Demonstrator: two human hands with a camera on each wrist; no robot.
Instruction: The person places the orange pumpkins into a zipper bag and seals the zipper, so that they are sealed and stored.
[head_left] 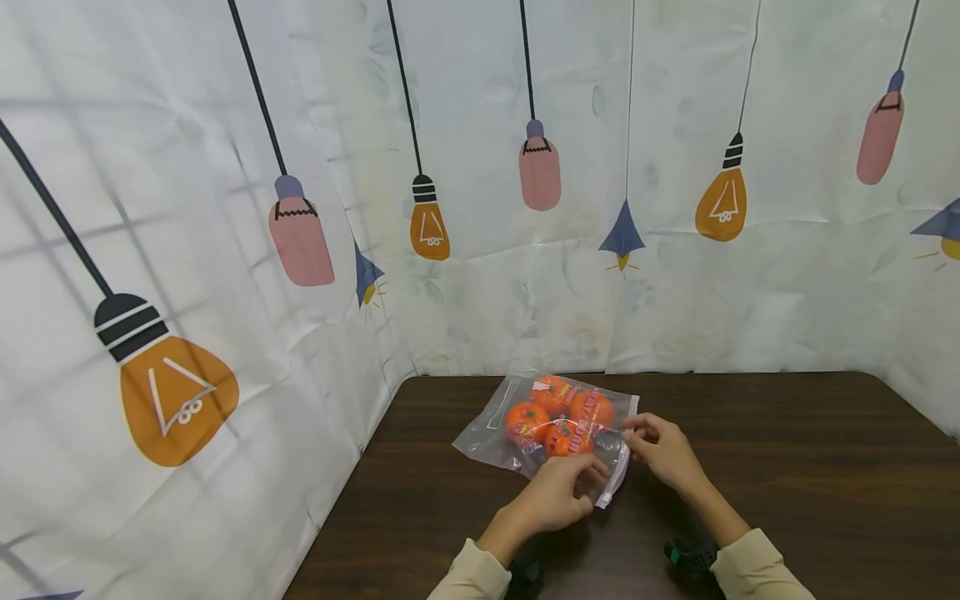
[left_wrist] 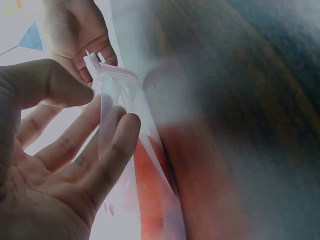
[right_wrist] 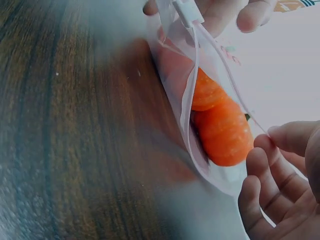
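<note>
A clear slider bag (head_left: 491, 425) lies on the dark table, holding several round orange ridged pumpkin-like pieces (head_left: 527, 422). Its white zip edge faces right, with the slider (right_wrist: 188, 12) at the near end. In the right wrist view the mouth gapes apart and the orange pieces (right_wrist: 223, 132) show inside. My right hand (head_left: 663, 450) pinches one lip of the mouth between thumb and index finger. Beside the slider end, my left hand (head_left: 555, 496) has its thumb and fingers spread apart, with fingers against the bag film (left_wrist: 112, 95).
The brown wood-look table (head_left: 810, 467) reaches back to a white hanging cloth (head_left: 480, 308) printed with lamps. More of this cloth runs along the left side. Dark bands with devices (head_left: 690, 556) sit at both wrists, below light sleeves.
</note>
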